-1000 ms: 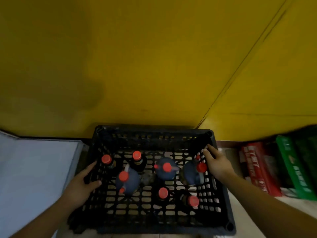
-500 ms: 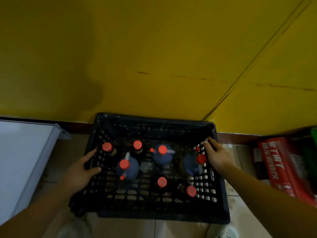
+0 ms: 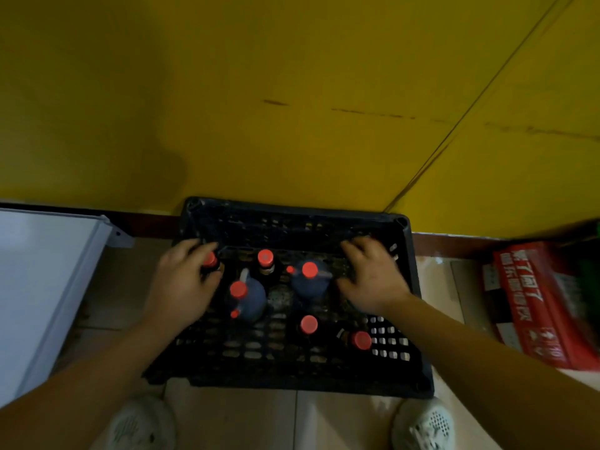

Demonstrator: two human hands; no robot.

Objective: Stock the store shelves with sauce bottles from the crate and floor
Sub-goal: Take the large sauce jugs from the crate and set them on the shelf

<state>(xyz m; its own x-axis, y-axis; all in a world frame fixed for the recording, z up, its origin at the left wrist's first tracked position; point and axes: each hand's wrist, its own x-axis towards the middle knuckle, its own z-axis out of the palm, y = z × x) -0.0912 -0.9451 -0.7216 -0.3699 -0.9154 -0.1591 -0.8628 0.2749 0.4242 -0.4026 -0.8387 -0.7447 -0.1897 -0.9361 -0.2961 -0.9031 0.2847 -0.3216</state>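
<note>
A black plastic crate (image 3: pixel 292 219) stands on the tiled floor against the yellow wall. Inside it are several dark sauce bottles with red caps. Two of them are big round jugs (image 3: pixel 250 297) (image 3: pixel 308 280). My left hand (image 3: pixel 181 284) reaches into the far left corner, thumb and fingers curled round the neck of a small bottle (image 3: pixel 210 259). My right hand (image 3: pixel 370 280) lies with spread fingers over the right side of the crate and hides the jug beneath it. Two more small bottles (image 3: pixel 308 324) (image 3: pixel 361 340) stand near the front.
A white cabinet (image 3: pixel 39 280) stands to the left of the crate. Red and green cartons (image 3: pixel 539 303) lie on the right. My two white shoes (image 3: pixel 143 423) (image 3: pixel 425 423) are just in front of the crate.
The crate has come down onto the floor. Both hands left its side walls and moved inside, the left onto the far-left small bottle, the right over the right-hand jug.
</note>
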